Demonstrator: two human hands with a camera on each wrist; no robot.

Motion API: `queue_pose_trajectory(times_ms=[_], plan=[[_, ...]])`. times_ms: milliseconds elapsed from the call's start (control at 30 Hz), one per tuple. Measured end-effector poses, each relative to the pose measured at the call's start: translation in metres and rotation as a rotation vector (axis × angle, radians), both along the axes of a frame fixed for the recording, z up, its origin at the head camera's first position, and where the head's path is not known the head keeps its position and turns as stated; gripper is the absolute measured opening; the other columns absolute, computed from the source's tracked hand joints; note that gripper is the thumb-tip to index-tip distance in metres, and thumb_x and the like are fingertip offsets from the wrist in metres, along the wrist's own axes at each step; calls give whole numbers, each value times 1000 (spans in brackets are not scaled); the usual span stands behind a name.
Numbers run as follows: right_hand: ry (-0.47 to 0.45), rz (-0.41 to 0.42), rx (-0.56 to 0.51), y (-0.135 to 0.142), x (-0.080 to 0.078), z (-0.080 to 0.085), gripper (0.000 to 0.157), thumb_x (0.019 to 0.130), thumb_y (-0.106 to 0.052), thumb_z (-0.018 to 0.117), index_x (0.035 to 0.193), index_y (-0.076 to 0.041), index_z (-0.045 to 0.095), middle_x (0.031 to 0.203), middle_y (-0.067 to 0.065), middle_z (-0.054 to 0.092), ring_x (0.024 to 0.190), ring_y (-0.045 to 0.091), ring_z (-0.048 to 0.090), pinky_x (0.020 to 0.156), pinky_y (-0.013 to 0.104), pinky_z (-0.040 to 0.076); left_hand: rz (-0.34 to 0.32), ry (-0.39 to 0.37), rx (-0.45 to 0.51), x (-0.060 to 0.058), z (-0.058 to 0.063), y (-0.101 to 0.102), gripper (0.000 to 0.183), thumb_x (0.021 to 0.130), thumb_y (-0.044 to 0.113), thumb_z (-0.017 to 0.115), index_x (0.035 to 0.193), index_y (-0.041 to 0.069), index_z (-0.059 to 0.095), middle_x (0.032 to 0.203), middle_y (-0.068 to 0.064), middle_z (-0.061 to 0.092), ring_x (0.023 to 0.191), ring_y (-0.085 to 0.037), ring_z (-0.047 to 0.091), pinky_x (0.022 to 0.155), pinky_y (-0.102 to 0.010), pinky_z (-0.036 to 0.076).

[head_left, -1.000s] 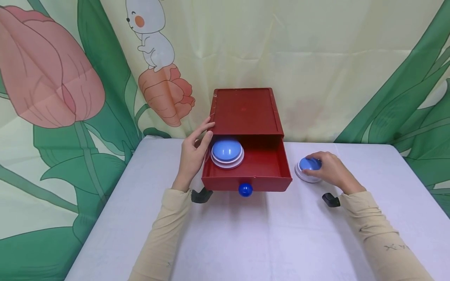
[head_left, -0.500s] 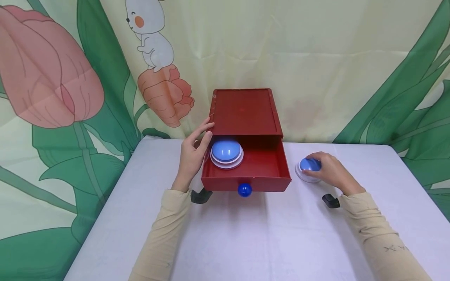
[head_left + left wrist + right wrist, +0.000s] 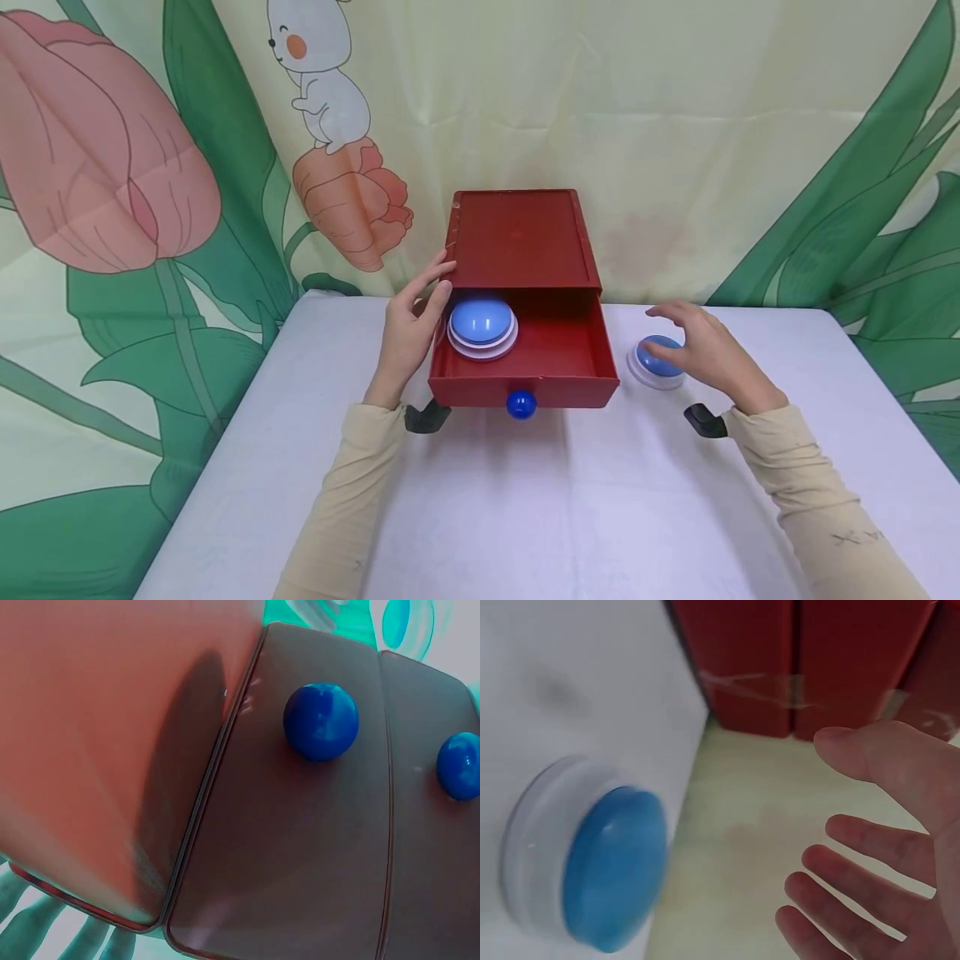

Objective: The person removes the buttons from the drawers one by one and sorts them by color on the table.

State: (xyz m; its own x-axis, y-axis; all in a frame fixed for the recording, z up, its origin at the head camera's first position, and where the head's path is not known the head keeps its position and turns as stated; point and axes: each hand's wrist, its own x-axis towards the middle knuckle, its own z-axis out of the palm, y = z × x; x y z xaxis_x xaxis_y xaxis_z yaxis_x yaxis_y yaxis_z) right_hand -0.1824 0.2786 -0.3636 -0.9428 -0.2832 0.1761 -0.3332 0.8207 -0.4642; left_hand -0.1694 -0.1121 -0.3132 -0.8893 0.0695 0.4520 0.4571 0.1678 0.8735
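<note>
A red cabinet [image 3: 517, 233] has its top drawer [image 3: 562, 346] pulled out, with a blue knob [image 3: 521, 404] on the front. Inside the drawer, at the left, sits a round push button [image 3: 481, 321] with a blue dome and white base. My left hand [image 3: 405, 342] lies along the cabinet's left side, fingers spread and touching it. On the table right of the drawer stands a second, similar push button [image 3: 619, 870]. Above it hovers my right hand [image 3: 705, 354], fingers apart and holding nothing; the right wrist view shows a gap between fingers and dome.
A white cloth covers the table [image 3: 480, 508]. Behind the cabinet hangs a curtain [image 3: 675, 167] printed with a tulip, leaves and a rabbit on a carrot. Lower drawer fronts [image 3: 285, 847] with blue knobs show in the left wrist view. Black camera mounts [image 3: 705, 421] project from the wrists.
My right hand has let go of the push button on the table; its fingers have spread and lifted. The left hand, drawer and both buttons stay in place.
</note>
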Motion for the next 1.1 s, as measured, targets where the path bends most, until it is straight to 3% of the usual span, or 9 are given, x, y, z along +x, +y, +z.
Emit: queue_pose_trajectory(times_ms=[200,467,1100], plan=[[95,29,-39,-14,8,26,46,87,-17,75,127,0,60,128,20,59,109,43,58,92,60,48,-19,-3,-2,1,2,-2,37,101,9,55,136,-3,57,153,-15,44,143,-25,41,109,-49,43],[120,35,-73,-33,20,59,48,86,-14,76,129,-3,60,131,17,59,109,43,61,92,60,49,-42,-8,-24,1,1,-4,39,101,10,55,138,-1,56,155,-13,43,143,-25,41,108,-50,44],[228,118,-95,-69,38,104,47,84,-13,79,129,-9,63,129,10,62,105,35,64,88,54,53,-76,-25,-12,-2,-1,-7,40,101,10,54,140,0,55,156,-11,41,145,-21,38,110,-47,42]])
